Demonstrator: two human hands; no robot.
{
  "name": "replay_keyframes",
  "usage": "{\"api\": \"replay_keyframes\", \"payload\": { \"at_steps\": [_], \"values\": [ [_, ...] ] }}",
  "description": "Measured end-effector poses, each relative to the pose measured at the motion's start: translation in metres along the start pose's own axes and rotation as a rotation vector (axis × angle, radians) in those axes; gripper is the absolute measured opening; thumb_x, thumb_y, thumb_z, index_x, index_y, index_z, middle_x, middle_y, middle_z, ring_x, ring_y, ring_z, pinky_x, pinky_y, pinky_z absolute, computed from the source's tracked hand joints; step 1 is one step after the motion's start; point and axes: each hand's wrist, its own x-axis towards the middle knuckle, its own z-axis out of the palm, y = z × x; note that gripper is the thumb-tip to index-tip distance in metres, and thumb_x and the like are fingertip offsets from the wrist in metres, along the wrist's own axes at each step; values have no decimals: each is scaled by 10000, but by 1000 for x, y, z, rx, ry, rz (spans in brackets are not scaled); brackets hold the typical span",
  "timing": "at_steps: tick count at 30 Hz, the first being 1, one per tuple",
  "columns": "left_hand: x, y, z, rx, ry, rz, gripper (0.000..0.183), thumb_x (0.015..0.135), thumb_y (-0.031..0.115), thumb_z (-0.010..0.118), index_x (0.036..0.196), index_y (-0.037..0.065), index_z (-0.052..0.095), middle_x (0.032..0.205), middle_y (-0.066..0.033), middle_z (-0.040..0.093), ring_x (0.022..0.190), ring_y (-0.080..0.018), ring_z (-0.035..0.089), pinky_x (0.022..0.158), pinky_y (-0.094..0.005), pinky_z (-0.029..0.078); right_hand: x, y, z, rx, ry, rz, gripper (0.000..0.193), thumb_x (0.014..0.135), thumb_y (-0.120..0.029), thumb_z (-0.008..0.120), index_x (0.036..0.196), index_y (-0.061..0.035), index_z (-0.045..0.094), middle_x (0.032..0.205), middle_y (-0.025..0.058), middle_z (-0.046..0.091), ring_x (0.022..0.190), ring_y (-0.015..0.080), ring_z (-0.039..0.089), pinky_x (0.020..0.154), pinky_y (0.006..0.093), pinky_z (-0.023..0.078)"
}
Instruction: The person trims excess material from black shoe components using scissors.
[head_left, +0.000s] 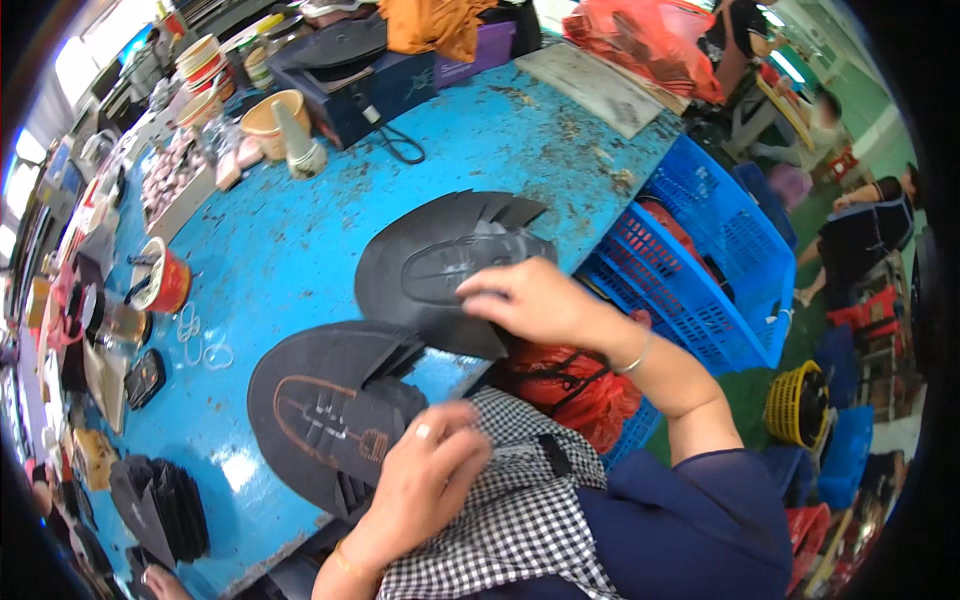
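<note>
The right hand (pixel 540 300) lay over the far dark pile (pixel 400 275), a rounded stack of flat black pieces with split, flap-like ends. Its fingers were bent and partly spread, the tips resting on the top piece beside a raised, darker outline; whether they pinched an edge, I could not tell. The left hand (pixel 425 470) was half curled, just beside the right edge of the near dark pile (pixel 290 430), which bore orange stitching on top. The palm was turned away, so I could not tell whether those fingers held or touched anything (a ring (pixel 423 431) showed on one of them).

Both piles sat on a blue table (pixel 240 300), the near one left of the left fingers, the far one under the right fingers and beyond them. Well to the left of the left fingers, near the table's edge, was a smaller black stack (pixel 165 505). Farther off on that side, beyond the left fingers, was a red tub (pixel 175 283). Well beyond the right fingers stood a tan bowl (pixel 262 125), a pale cone (pixel 297 145) just beside it, and a dark box (pixel 400 90). To the right of the right fingers was a blue basket (pixel 755 270); just below the right wrist was a red plastic bag (pixel 600 405).
</note>
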Motion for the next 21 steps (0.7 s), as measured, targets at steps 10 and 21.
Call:
{"api": "replay_keyframes", "payload": {
  "at_steps": [10,21],
  "values": [
    [53,-55,74,515,112,43,79,910,123,663,978,88,641,1621,-242,293,1510,-414,270,1172,-632,210,90,7,-11,-96,367,-197,181,982,-172,596,1119,-56,616,843,127,658,793,336,668,740,426,524],
    [59,-75,83,511,82,105,80,880,109,638,943,91,684,1626,-246,283,1514,-424,255,1188,-655,194,159,94,12,-711,407,-225,284,908,-169,640,1174,-85,590,1101,110,641,985,319,608,825,454,437]
  ]
}}
